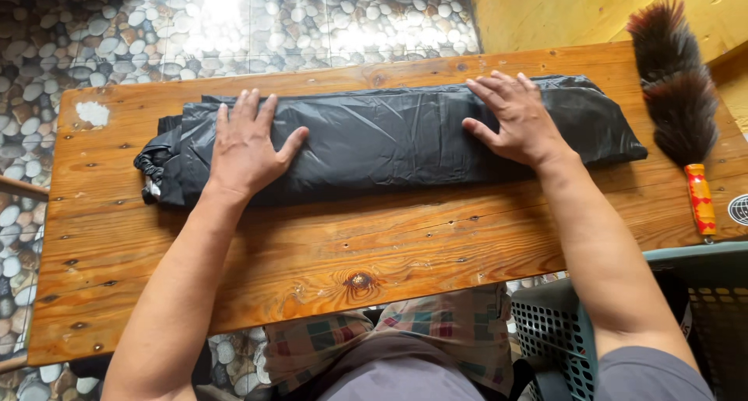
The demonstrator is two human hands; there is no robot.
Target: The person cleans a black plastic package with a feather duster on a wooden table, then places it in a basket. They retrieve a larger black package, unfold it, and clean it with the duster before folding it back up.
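A black plastic bag, folded into a long flat strip, lies across the wooden table. My left hand presses flat on its left part, fingers spread. Flat on the right part rests my right hand, fingers apart too. Neither hand grips anything. The bag's bunched, knotted end sticks out at the far left.
A feather duster with a red and yellow handle lies along the table's right edge. A green-grey plastic basket stands at the lower right beside my knees. Pebble-pattern floor surrounds the table; a yellow wall rises behind.
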